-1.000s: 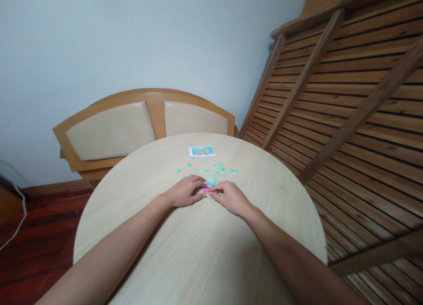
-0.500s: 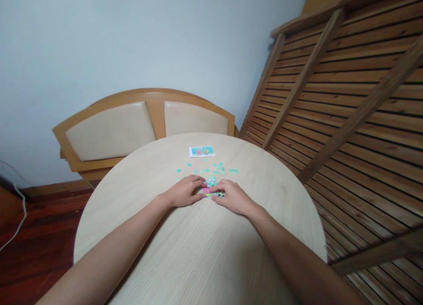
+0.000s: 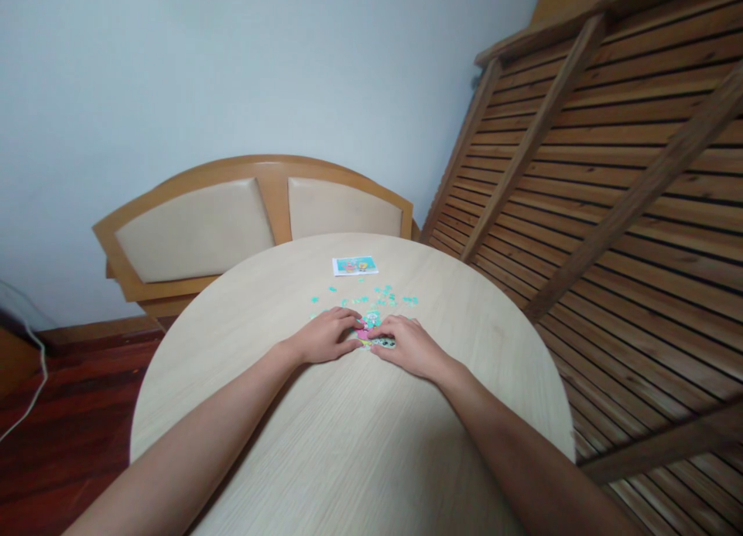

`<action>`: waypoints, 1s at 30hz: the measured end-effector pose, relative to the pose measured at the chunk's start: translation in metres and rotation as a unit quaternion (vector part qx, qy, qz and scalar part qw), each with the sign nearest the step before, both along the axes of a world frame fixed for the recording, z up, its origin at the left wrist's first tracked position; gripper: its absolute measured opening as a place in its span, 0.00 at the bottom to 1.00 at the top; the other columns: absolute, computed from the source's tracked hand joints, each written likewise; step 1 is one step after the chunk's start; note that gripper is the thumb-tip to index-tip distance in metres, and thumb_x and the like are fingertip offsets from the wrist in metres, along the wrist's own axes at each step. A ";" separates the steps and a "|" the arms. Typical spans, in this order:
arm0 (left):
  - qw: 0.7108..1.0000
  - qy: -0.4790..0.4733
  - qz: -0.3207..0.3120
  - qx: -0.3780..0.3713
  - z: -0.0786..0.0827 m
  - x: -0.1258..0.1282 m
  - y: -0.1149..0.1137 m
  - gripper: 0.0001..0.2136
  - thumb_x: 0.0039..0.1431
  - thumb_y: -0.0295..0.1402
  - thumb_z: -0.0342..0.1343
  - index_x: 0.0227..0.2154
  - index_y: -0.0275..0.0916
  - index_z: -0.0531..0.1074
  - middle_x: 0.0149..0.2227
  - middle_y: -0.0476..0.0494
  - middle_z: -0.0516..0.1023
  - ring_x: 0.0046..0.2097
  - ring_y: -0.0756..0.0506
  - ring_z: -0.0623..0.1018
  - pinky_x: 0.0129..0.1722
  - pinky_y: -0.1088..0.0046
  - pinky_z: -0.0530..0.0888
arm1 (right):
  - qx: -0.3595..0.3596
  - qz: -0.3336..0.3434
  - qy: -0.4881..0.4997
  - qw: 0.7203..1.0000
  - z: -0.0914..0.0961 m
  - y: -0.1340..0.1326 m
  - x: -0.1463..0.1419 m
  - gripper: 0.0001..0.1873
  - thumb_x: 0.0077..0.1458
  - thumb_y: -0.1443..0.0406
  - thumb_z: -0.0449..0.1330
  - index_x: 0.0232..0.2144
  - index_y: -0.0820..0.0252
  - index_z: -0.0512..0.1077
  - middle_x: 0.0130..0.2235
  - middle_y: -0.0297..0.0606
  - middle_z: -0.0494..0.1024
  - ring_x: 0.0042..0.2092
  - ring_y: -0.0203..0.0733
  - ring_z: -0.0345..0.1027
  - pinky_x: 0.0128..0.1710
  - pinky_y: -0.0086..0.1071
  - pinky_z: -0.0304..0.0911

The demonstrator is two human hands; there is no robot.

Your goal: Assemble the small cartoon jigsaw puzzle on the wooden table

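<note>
A partly joined jigsaw puzzle, pink, yellow and teal, lies on the round table between my two hands. My left hand grips its left side, thumb at the near edge and fingers at the pink part. From the right, my right hand holds it with thumb and index finger, and a dark patterned strip shows between them. My fingers partly cover the joined pieces. Just beyond them, loose teal puzzle pieces are scattered on the tabletop.
A picture card with cartoon figures lies farther back on the pale round table. Behind the table stands a padded wooden headboard against the wall. A slatted wooden panel leans on the right. A white cable hangs at the left.
</note>
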State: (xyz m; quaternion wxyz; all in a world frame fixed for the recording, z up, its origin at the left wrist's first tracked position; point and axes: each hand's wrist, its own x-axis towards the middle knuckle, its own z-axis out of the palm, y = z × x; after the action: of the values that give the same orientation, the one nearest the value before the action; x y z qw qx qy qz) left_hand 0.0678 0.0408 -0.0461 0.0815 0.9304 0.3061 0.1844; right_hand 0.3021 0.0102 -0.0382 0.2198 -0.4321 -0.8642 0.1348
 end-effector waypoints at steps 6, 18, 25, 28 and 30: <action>1.000 0.001 0.000 -0.002 0.001 0.000 0.000 0.14 0.65 0.40 0.54 0.49 0.40 0.72 0.53 0.37 0.74 0.54 0.40 0.73 0.56 0.59 0.69 | 0.011 -0.005 -0.015 1.000 0.002 -0.001 -0.001 0.09 0.57 0.60 0.65 0.41 0.50 0.81 0.39 0.37 0.78 0.45 0.42 0.70 0.46 0.34 0.59; 1.000 0.003 0.002 0.004 -0.003 -0.002 0.002 0.14 0.64 0.40 0.54 0.48 0.39 0.72 0.53 0.37 0.74 0.55 0.40 0.73 0.56 0.60 0.69 | 0.050 0.024 -0.091 0.994 0.011 -0.008 -0.001 0.08 0.61 0.60 0.61 0.39 0.49 0.81 0.39 0.38 0.77 0.45 0.43 0.68 0.43 0.36 0.54; 1.000 -0.003 0.001 -0.001 -0.001 -0.001 0.000 0.13 0.64 0.40 0.54 0.47 0.39 0.72 0.53 0.36 0.74 0.54 0.39 0.73 0.56 0.59 0.70 | 0.038 0.078 -0.081 0.993 0.018 -0.010 0.005 0.12 0.60 0.61 0.63 0.46 0.47 0.79 0.41 0.37 0.77 0.46 0.43 0.68 0.45 0.35 0.56; 1.000 -0.005 -0.003 -0.003 0.000 -0.001 0.000 0.13 0.64 0.41 0.54 0.46 0.39 0.73 0.52 0.36 0.74 0.54 0.39 0.73 0.56 0.58 0.69 | 0.023 0.089 -0.071 0.993 0.016 -0.007 0.008 0.12 0.60 0.61 0.62 0.46 0.48 0.79 0.42 0.38 0.77 0.46 0.43 0.69 0.46 0.34 0.58; 1.000 -0.003 -0.004 -0.005 0.000 -0.002 0.000 0.14 0.64 0.41 0.54 0.47 0.39 0.72 0.52 0.36 0.74 0.54 0.39 0.73 0.56 0.58 0.69 | 0.019 0.082 -0.053 0.995 0.014 -0.003 0.012 0.13 0.60 0.63 0.62 0.47 0.49 0.79 0.42 0.38 0.78 0.45 0.43 0.70 0.47 0.34 0.59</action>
State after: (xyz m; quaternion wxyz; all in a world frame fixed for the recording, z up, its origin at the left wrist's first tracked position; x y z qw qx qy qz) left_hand 0.0661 0.0404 -0.0459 0.0878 0.9305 0.3034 0.1854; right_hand 0.3139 0.0068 -0.0239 0.1701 -0.3621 -0.9095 0.1126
